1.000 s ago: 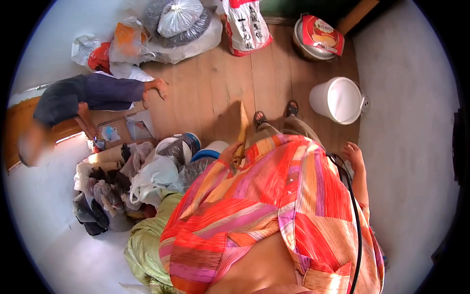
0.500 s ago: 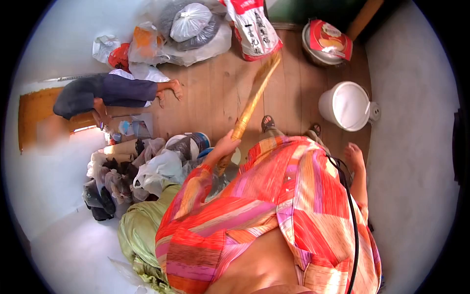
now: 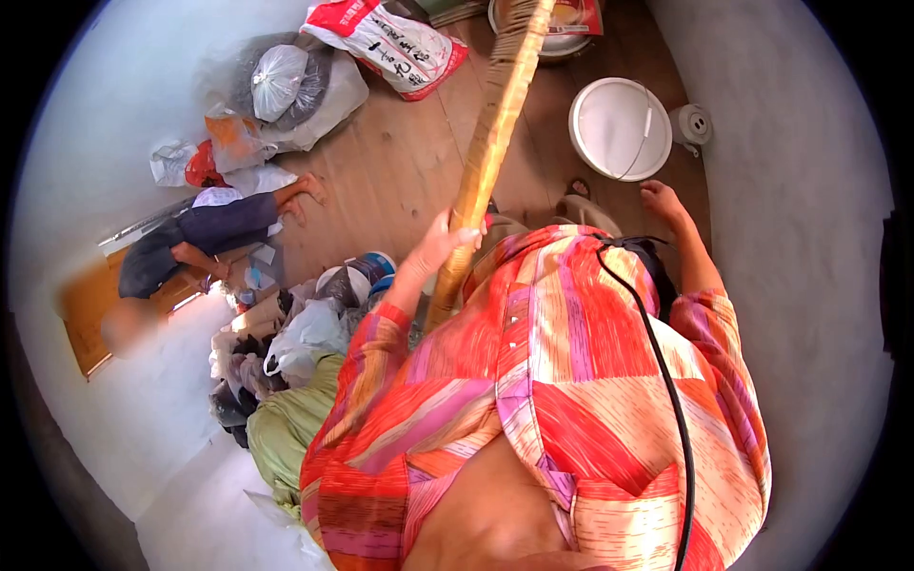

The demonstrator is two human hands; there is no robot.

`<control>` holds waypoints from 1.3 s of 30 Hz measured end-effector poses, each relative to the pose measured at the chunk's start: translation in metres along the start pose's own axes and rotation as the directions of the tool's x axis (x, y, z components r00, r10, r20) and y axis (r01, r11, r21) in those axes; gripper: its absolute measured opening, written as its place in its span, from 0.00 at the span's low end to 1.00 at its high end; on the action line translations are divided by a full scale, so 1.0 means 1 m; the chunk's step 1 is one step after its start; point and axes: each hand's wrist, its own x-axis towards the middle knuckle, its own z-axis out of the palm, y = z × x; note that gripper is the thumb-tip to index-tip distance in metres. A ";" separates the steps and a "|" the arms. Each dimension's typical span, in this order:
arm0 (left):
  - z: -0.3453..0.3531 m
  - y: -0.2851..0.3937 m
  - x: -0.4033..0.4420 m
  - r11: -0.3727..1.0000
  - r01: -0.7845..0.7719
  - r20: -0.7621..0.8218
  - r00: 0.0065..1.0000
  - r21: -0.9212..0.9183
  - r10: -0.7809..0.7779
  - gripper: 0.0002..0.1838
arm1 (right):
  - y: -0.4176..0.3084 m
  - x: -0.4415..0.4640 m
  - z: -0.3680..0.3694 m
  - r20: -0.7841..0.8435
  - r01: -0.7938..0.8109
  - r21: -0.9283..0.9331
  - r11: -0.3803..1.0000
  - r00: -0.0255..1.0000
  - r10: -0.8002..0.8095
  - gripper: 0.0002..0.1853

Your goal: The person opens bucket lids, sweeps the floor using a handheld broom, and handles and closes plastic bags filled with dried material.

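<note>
A long yellow-brown stick-like object [image 3: 493, 133], with a fringed edge near its top, slants up in front of me. Wrapped round its lower part is my left hand [image 3: 444, 240]. My right hand [image 3: 662, 198] hangs at the right, just below the rim of a white bucket [image 3: 620, 128]; its fingers look curled, and whether they hold anything is too small to tell. The bucket's thin wire handle lies across its opening.
Plastic bags [image 3: 279, 84] and a red-and-white sack [image 3: 386, 46] lie on the wooden floor [image 3: 381, 162]. Another person [image 3: 205, 233] bends down at the left. Bundled bags [image 3: 309, 333] and green cloth [image 3: 290, 419] are nearer. A white container [image 3: 690, 126] stands by the right wall.
The stick-like object has swung up and come closer with my left hand. My right hand has moved forward towards the bucket. The view has shifted and turned.
</note>
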 end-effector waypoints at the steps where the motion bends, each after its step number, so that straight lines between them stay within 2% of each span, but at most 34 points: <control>1: 0.001 0.009 0.004 1.000 0.004 -0.001 1.000 0.004 -0.004 0.28 | -0.009 0.008 -0.002 0.002 -0.001 0.005 1.000 1.000 0.001 0.17; 3: 0.016 0.025 0.020 0.996 0.072 -0.106 0.992 0.050 -0.067 0.23 | -0.016 0.032 -0.014 0.062 0.108 -0.181 0.977 0.993 -0.098 0.17; 4: 0.009 0.016 0.019 0.976 0.138 -0.208 0.973 0.170 -0.101 0.26 | -0.015 0.044 -0.009 0.072 0.111 -0.166 0.980 0.992 -0.100 0.17; 5: 0.003 0.008 0.015 0.971 0.152 -0.217 0.970 0.183 -0.111 0.26 | -0.016 0.056 -0.001 0.069 0.148 -0.196 0.969 0.988 -0.137 0.17; 7: -0.014 -0.006 -0.002 0.896 0.192 -0.405 0.914 0.400 -0.016 0.31 | -0.022 0.077 0.025 0.073 0.182 -0.206 0.962 0.983 -0.170 0.19; 8: -0.019 -0.012 -0.006 0.887 0.208 -0.406 0.914 0.411 -0.026 0.31 | -0.023 0.087 0.033 0.107 0.186 -0.199 0.962 0.980 -0.167 0.19; 10: -0.011 -0.006 -0.021 0.600 0.356 -0.530 0.837 0.717 0.137 0.34 | -0.027 0.096 0.043 0.121 0.202 -0.182 0.962 0.976 -0.181 0.21; 12: 0.012 0.014 -0.030 0.425 0.610 -0.675 0.738 0.669 0.002 0.34 | -0.014 0.121 0.054 0.099 0.200 -0.159 0.967 0.978 -0.186 0.23; 14: 0.019 0.003 -0.036 0.451 0.619 -0.677 0.735 0.643 -0.044 0.35 | -0.005 0.145 0.056 0.115 0.165 -0.136 0.977 0.982 -0.150 0.24; 15: 0.026 0.000 -0.039 0.488 0.608 -0.662 0.745 0.625 -0.081 0.35 | -0.004 0.150 0.050 0.069 0.153 -0.203 0.967 0.987 -0.142 0.22; 16: 0.030 -0.008 -0.038 0.469 0.577 -0.633 0.772 0.668 -0.048 0.35 | 0.002 0.155 0.042 0.068 0.142 -0.196 0.970 0.989 -0.131 0.22; 18: 0.044 -0.023 -0.038 0.498 0.612 -0.632 0.760 0.615 -0.154 0.37 | 0.014 0.165 0.020 -0.120 0.091 -0.348 0.933 0.983 -0.141 0.23; 20: 0.054 -0.042 -0.032 0.498 0.605 -0.613 0.771 0.621 -0.172 0.36 | 0.018 0.160 -0.009 -0.113 -0.051 -0.481 0.875 0.994 -0.004 0.21; 21: 0.059 -0.049 -0.027 0.537 0.622 -0.618 0.755 0.570 -0.220 0.36 | 0.023 0.157 -0.025 -0.135 -0.157 -0.481 0.863 0.985 0.104 0.21; 22: 0.060 -0.054 -0.024 0.570 0.637 -0.617 0.740 0.518 -0.267 0.36 | 0.065 0.174 -0.022 -0.197 -0.187 -0.485 0.854 0.975 0.102 0.21; 23: 0.058 -0.061 -0.021 0.568 0.636 -0.613 0.743 0.522 -0.268 0.36 | 0.100 0.180 -0.025 -0.273 -0.205 -0.427 0.881 0.958 0.091 0.20; 24: 0.056 -0.067 -0.017 0.559 0.666 -0.633 0.717 0.495 -0.293 0.36 | 0.131 0.188 -0.031 -0.284 -0.254 -0.313 0.915 0.945 0.165 0.18; 26: 0.073 -0.063 0.001 0.590 0.693 -0.675 0.669 0.413 -0.313 0.33 | 0.176 0.192 -0.049 -0.144 -0.472 -0.309 0.826 0.881 0.450 0.17; 27: 0.070 -0.073 -0.002 0.589 0.705 -0.680 0.656 0.395 -0.329 0.33 | 0.194 0.194 -0.053 -0.130 -0.470 -0.325 0.821 0.882 0.454 0.17; 30: 0.058 -0.115 -0.018 0.732 0.607 -0.699 0.667 0.308 -0.259 0.30 | 0.229 0.193 -0.055 -0.050 -0.437 -0.287 0.852 0.895 0.442 0.17; 31: 0.060 -0.119 -0.023 0.731 0.615 -0.701 0.659 0.295 -0.273 0.30 | 0.231 0.190 -0.046 -0.142 -0.413 -0.132 0.901 0.907 0.396 0.18; 32: 0.062 -0.122 -0.025 0.765 0.620 -0.720 0.609 0.173 -0.331 0.29 | 0.232 0.192 -0.039 -0.244 -0.359 0.025 0.933 0.903 0.354 0.19; 33: 0.067 -0.118 -0.022 0.787 0.614 -0.732 0.559 0.050 -0.390 0.27 | 0.236 0.197 -0.027 -0.238 -0.360 0.016 0.933 0.905 0.353 0.19; 35: 0.075 -0.112 -0.014 0.794 0.608 -0.742 0.539 0.015 -0.399 0.25 | 0.242 0.209 -0.002 -0.271 -0.469 0.425 0.774 0.750 0.603 0.21; 36: 0.076 -0.110 -0.013 0.792 0.610 -0.748 0.531 0.012 -0.398 0.26 | 0.236 0.212 0.002 -0.264 -0.469 0.413 0.781 0.759 0.595 0.21; 37: 0.079 -0.107 -0.013 0.790 0.613 -0.756 0.521 0.007 -0.397 0.26 | 0.229 0.215 0.005 -0.088 -0.436 0.637 0.635 0.778 0.622 0.21; 38: 0.082 -0.106 -0.012 0.779 0.626 -0.775 0.503 0.020 -0.384 0.26 | 0.222 0.218 0.008 0.090 -0.408 0.807 0.426 0.799 0.595 0.21; 39: 0.083 -0.109 -0.014 0.783 0.621 -0.783 0.490 0.005 -0.383 0.26 | 0.220 0.220 0.009 0.098 -0.413 0.799 0.437 0.806 0.584 0.21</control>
